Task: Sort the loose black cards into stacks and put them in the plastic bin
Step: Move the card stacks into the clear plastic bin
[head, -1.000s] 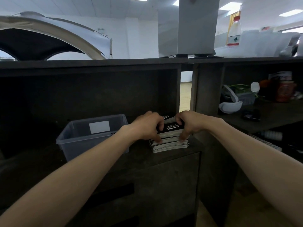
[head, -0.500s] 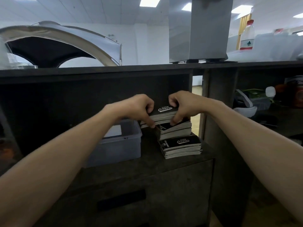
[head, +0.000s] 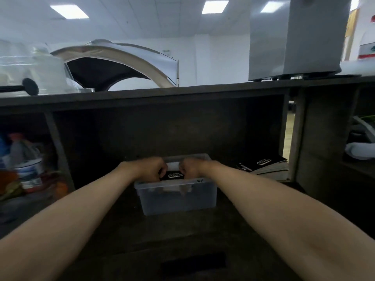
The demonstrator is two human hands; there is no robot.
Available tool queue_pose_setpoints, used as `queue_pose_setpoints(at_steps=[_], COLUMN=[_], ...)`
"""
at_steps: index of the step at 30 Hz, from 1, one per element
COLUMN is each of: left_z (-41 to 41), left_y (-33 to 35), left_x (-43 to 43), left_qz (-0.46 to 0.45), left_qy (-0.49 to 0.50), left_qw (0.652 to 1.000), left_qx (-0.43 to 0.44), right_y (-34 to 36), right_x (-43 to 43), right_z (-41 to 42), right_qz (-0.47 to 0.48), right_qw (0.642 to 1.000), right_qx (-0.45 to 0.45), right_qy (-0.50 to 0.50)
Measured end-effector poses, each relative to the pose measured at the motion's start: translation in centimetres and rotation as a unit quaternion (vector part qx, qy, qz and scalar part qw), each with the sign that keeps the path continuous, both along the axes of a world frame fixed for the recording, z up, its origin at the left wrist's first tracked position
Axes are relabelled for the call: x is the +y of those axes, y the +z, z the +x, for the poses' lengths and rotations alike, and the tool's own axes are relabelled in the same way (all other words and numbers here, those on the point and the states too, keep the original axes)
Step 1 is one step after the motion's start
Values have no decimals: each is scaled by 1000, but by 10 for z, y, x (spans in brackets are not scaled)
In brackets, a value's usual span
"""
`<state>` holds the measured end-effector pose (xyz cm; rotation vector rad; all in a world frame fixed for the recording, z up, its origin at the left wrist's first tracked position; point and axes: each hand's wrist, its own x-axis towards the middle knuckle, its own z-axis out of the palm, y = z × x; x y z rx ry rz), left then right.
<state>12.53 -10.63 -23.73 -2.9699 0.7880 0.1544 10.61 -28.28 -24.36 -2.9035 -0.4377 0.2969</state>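
Note:
A clear plastic bin (head: 176, 199) sits on the dark shelf in front of me. Both hands reach inside it over its near rim. My left hand (head: 152, 169) and my right hand (head: 192, 168) grip the two ends of a stack of black cards (head: 175, 175) with white lettering on top. The stack sits low inside the bin; whether it rests on the bottom is hidden. More black cards (head: 265, 166) lie piled on the shelf to the right of the bin.
The dark shelf unit (head: 182, 94) has a top board above and a divider post (head: 294, 138) at right. Bottles and containers (head: 26, 163) fill the left compartment. A white object (head: 363, 147) lies in the right compartment. A drawer slot (head: 192, 262) is below.
Both hands lifted a stack off the pile at right and carried it left into the bin. My view has swung left, so the bin is now centred.

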Motion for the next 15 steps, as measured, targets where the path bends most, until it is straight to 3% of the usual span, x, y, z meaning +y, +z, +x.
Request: queue_pose_setpoints(at_steps=[7, 12, 15], left_z=[0, -5, -6], left_y=[-8, -4, -6], left_x=[-12, -11, -12], left_qz=[95, 79, 87], left_qy=[-3, -65, -42], left_qw=[995, 988, 992], left_qx=[-41, -115, -76], right_y=[-1, 0, -1], right_x=[1, 1, -1], right_z=[3, 2, 0], right_qz=[-77, -185, -123], right_qw=[996, 979, 990], right_qx=[-39, -70, -9], right_qy=[-17, -54, -60])
